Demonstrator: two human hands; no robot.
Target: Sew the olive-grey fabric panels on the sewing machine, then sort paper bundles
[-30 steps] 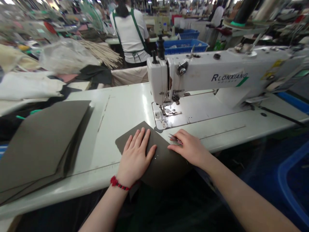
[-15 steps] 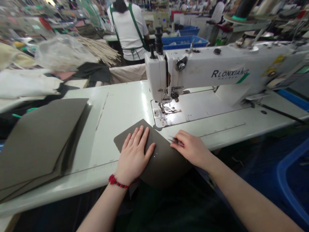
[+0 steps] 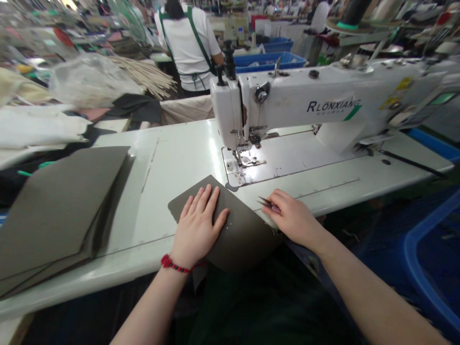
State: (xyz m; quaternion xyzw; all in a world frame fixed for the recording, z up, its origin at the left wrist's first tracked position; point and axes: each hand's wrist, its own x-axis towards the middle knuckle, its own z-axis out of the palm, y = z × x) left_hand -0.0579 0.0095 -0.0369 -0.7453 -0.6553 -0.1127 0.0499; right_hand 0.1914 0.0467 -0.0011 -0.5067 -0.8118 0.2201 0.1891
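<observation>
My left hand (image 3: 197, 230) lies flat with fingers spread on a dark grey-brown sheet of leather-like material (image 3: 244, 244), and a red beaded bracelet (image 3: 174, 262) circles that wrist. My right hand (image 3: 293, 218) rests at the sheet's right edge, pinching small metal thread snips (image 3: 265, 203) whose tips point left. The sheet lies on the white sewing table (image 3: 179, 163), just in front of the needle and presser foot (image 3: 244, 160) of a white RLONXIANG sewing machine (image 3: 305, 103). Neither hand touches the machine.
A stack of matching dark sheets (image 3: 57, 211) lies at the table's left. Beyond the table, a co-worker in a white shirt and green apron (image 3: 189, 52) stands near blue crates (image 3: 266, 62). A blue bin (image 3: 413, 258) sits at lower right. Piled fabric and a plastic bag (image 3: 89, 81) fill the back left.
My right hand with the snips has slid slightly rightward along the sheet's edge. The left hand and sheet stay in place on the table, and the whole view has drifted a little.
</observation>
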